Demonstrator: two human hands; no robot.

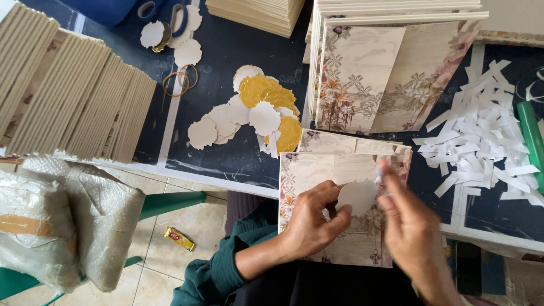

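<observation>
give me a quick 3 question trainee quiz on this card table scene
1. True or false: the left hand pinches the white scalloped paper seal over the floral printed card.
2. Which lies at the table's right side? A) heap of white paper strips B) loose gold and white round seals C) two rubber bands
3. Fill in: the right hand is motion-blurred, its fingers at the seal's ____ edge.

Key: 1 true; 2 A; 3 right
</observation>
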